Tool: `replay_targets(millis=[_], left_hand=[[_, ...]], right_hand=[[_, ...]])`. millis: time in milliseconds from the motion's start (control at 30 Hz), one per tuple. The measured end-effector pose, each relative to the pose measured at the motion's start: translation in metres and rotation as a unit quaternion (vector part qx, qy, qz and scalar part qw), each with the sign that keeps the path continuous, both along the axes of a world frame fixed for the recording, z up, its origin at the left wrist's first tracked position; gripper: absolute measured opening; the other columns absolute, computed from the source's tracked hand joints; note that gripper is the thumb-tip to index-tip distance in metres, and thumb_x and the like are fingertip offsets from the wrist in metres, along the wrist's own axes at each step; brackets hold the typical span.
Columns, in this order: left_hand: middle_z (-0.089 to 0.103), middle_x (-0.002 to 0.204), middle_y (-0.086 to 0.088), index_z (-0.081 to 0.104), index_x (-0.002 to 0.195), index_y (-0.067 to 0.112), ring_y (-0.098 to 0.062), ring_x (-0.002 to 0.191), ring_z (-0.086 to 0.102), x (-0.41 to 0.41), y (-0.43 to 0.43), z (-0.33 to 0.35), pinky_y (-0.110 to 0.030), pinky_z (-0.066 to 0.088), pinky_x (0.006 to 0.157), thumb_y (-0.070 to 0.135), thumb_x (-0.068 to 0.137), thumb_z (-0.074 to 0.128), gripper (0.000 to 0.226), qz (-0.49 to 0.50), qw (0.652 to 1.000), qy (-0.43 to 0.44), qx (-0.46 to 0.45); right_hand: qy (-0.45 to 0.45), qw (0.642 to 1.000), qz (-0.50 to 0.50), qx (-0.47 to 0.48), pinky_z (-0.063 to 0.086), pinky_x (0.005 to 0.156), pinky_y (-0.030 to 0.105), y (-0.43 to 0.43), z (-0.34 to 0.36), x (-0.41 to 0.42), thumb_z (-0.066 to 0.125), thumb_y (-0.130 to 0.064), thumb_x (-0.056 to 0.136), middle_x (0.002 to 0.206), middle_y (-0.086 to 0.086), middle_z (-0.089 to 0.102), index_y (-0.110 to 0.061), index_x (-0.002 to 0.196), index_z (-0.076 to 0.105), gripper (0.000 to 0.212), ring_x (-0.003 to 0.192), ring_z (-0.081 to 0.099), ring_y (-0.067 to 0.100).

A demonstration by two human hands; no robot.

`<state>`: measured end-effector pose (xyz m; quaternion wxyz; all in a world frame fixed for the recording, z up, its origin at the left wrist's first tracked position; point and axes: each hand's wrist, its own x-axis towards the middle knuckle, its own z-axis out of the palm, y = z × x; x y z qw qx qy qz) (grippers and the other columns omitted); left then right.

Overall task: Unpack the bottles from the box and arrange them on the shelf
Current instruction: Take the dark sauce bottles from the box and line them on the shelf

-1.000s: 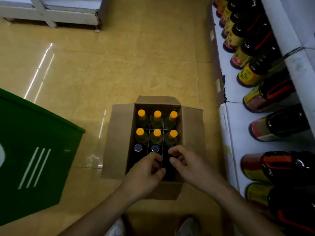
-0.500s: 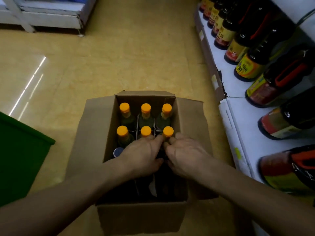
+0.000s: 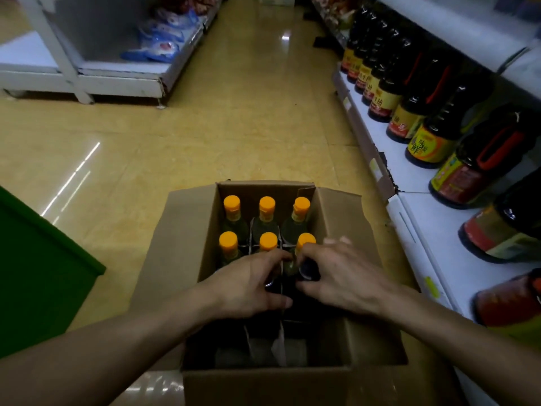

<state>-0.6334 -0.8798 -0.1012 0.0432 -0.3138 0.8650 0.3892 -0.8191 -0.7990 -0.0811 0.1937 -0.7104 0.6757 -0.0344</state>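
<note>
While both hands are down in the box (image 3: 341, 221), which stands on the floor just left of the shelf (image 3: 421, 230), a dark bottle (image 3: 306, 271) in the third row is held at its cap by the right hand (image 3: 345, 276), thumb and forefinger curled round it and the other fingers spread beyond. The left hand (image 3: 248, 285) is curled round a second bottle (image 3: 268, 284), which is largely hidden. Six orange-capped bottles (image 3: 267, 205) are stood in the two far rows; the near cells look emptied. Each bottle would best be drawn straight up, so that the dividers (image 3: 279, 341) are not dragged along, and gripped lower once clear. Compared with half a second ago, the fingertips have been drawn back from the orange caps onto the dark tops, and the view has been raised, so more aisle is shown.
</note>
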Motion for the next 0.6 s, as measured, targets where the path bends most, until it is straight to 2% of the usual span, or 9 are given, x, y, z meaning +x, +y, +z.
replay_targets(millis=[67,133,200,300,400,433,533,600], left_hand=[[0.052,0.146,0.009,0.031,0.153,0.035,-0.006,0.128,0.052,0.002,0.002,0.000,-0.021,0.046,0.103,0.042,0.088,0.074,0.078,-0.004,1.000,0.009,0.003],[0.049,0.148,0.013,0.027,0.153,0.038,0.001,0.127,0.048,0.002,0.004,0.001,-0.011,0.041,0.097,0.042,0.088,0.074,0.081,-0.003,1.000,0.027,0.013],[0.049,0.146,0.018,0.026,0.152,0.041,0.006,0.125,0.046,0.000,0.006,0.003,-0.007,0.039,0.095,0.041,0.088,0.075,0.081,0.004,0.998,0.047,0.029],[0.052,0.145,0.018,0.031,0.149,0.043,0.001,0.131,0.050,-0.003,0.007,0.006,-0.024,0.045,0.109,0.044,0.087,0.076,0.077,0.016,0.997,0.070,0.042],[0.054,0.142,0.020,0.035,0.145,0.045,0.000,0.130,0.051,-0.007,0.005,0.013,-0.034,0.044,0.113,0.048,0.084,0.077,0.074,0.028,0.994,0.086,0.057],[0.055,0.141,0.021,0.037,0.143,0.046,0.000,0.130,0.051,-0.009,0.004,0.017,-0.035,0.045,0.113,0.049,0.083,0.078,0.073,0.034,0.993,0.092,0.063],[0.054,0.142,0.023,0.036,0.143,0.050,-0.001,0.132,0.050,-0.009,0.001,0.031,-0.032,0.045,0.112,0.047,0.080,0.082,0.078,0.042,0.988,0.121,0.085],[0.055,0.140,0.027,0.036,0.142,0.055,0.001,0.132,0.050,-0.007,-0.002,0.039,-0.027,0.044,0.111,0.042,0.080,0.084,0.080,0.039,0.982,0.140,0.118]], right_hand=[[-0.057,0.997,-0.052,-0.005,0.046,0.076,0.025,0.001,0.015,-0.003,0.068,-0.048,0.088,0.100,-0.010,0.053,-0.040,0.101,0.052,0.023,0.089,0.053,0.005],[-0.088,0.992,-0.078,-0.037,0.043,0.065,0.021,0.001,0.032,-0.005,0.072,-0.046,0.084,0.096,-0.010,0.054,-0.038,0.096,0.055,0.022,0.083,0.055,0.005],[-0.114,0.988,-0.077,-0.073,0.047,0.066,0.025,0.001,0.053,-0.004,0.073,-0.044,0.082,0.093,-0.010,0.058,-0.036,0.095,0.059,0.021,0.083,0.056,0.004],[-0.158,0.977,-0.076,-0.117,0.046,0.065,0.023,0.003,0.083,-0.001,0.075,-0.041,0.079,0.086,-0.014,0.061,-0.035,0.092,0.063,0.018,0.082,0.057,0.002],[-0.210,0.967,-0.055,-0.137,0.055,0.068,0.033,0.003,0.109,-0.001,0.077,-0.037,0.079,0.088,-0.011,0.066,-0.033,0.092,0.066,0.017,0.084,0.062,0.006],[-0.228,0.962,-0.046,-0.143,0.056,0.071,0.033,0.003,0.115,-0.001,0.078,-0.037,0.079,0.091,-0.010,0.067,-0.032,0.092,0.067,0.018,0.087,0.063,0.008],[-0.275,0.945,-0.023,-0.173,0.054,0.076,0.019,0.003,0.129,-0.005,0.075,-0.043,0.082,0.097,-0.013,0.068,-0.032,0.094,0.068,0.017,0.095,0.064,0.006],[-0.304,0.933,-0.002,-0.194,0.055,0.079,0.018,0.002,0.135,-0.010,0.068,-0.046,0.082,0.099,-0.013,0.068,-0.033,0.097,0.067,0.020,0.098,0.065,0.007]])
